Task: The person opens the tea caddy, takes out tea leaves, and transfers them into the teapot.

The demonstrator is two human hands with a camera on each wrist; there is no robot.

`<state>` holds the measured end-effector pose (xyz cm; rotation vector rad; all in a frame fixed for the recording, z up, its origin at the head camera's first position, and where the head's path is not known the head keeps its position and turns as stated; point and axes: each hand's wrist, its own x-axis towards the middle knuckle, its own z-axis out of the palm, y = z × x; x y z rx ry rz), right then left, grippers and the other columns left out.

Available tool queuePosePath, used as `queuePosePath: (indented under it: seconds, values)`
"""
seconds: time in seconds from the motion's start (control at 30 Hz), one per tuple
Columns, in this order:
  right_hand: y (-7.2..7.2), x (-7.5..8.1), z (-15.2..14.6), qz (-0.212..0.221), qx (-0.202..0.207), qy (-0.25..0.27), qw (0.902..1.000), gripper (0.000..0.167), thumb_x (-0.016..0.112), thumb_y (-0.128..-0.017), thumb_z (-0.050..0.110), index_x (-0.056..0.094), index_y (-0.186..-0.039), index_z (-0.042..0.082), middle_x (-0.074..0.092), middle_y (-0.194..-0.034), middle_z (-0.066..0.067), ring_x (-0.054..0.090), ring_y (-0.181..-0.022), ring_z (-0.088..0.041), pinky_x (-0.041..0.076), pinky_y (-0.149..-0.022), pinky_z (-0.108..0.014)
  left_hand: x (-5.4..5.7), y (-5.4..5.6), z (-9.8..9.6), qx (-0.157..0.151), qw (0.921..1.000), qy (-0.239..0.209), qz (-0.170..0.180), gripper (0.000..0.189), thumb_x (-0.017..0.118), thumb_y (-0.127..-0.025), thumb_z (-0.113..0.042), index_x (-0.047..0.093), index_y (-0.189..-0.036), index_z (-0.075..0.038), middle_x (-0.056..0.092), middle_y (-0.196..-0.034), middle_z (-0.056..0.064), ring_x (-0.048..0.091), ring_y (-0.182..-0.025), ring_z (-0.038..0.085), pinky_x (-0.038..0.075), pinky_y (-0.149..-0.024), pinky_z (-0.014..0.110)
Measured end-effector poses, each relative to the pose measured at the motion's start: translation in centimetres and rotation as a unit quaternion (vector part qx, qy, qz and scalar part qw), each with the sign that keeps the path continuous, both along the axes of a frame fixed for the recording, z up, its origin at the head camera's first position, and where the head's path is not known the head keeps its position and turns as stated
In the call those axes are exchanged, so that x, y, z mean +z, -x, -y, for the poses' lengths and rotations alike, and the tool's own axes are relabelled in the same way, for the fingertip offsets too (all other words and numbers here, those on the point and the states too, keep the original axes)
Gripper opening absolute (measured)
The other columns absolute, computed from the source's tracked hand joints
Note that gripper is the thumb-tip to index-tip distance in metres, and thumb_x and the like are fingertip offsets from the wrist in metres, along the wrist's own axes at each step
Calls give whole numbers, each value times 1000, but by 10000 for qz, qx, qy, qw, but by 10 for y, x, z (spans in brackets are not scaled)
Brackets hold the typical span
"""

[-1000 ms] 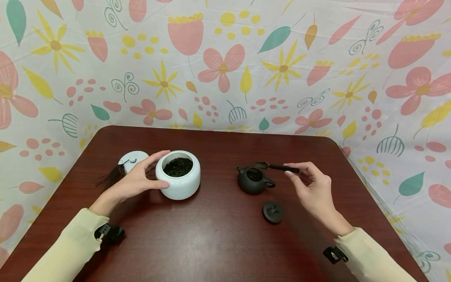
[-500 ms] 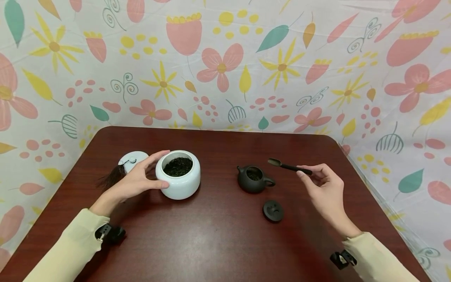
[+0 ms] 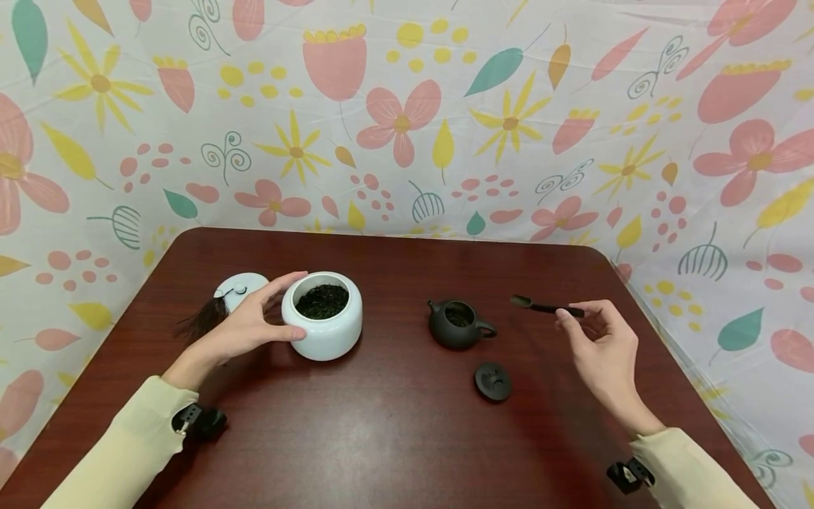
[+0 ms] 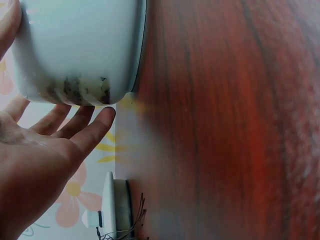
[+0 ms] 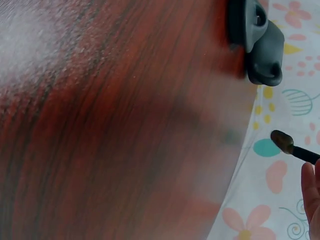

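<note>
A white tea jar (image 3: pixel 322 316) filled with dark tea leaves stands left of the table's middle. My left hand (image 3: pixel 244 322) holds it from the left side, thumb at the front and fingers toward the back; fingertips rest against its wall in the left wrist view. My right hand (image 3: pixel 600 353) pinches a tea scoop (image 3: pixel 547 307) by its dark handle, its bowl pointing left. To the scoop's left sits a small black teapot (image 3: pixel 453 332), uncovered, with tea leaves inside. Its round lid (image 3: pixel 492 382) lies in front of it.
The jar's white lid (image 3: pixel 244 286) with a dark tassel (image 3: pixel 206 318) lies behind my left hand. A dark wooden table (image 3: pixel 381 438) carries everything. Floral cloth (image 3: pixel 407 127) hangs behind the table and along its sides.
My right hand has drawn the tea scoop rightward, from over the teapot's opening to a spot right of its handle. The left hand and the jar have stayed in place.
</note>
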<state>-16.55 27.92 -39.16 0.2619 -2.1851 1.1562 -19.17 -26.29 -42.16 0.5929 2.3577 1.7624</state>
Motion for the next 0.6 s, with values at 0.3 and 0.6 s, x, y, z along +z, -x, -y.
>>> queuePosePath:
  seconds: [0.3, 0.6]
  values:
    - [-1, -7, -12, 724, -572, 10, 9957, 10, 83, -91, 8, 74, -93, 5, 76, -80, -4, 71, -70, -2, 52, -64, -13, 0, 1, -1, -3, 10000, 12, 16, 93, 87, -88, -9, 36, -165, -16, 44, -161, 7, 43, -146, 31, 44, -104, 24]
    - [-1, -13, -33, 1464, -516, -342, 9873, 12, 84, -92, 13, 78, -99, 5, 78, -82, -1, 74, -70, -5, 53, -60, -17, 15, -8, -1, 145, 9969, 743, -231, 92, 88, -89, -17, 37, -165, -14, 50, -156, 12, 48, -141, 34, 47, -108, 44]
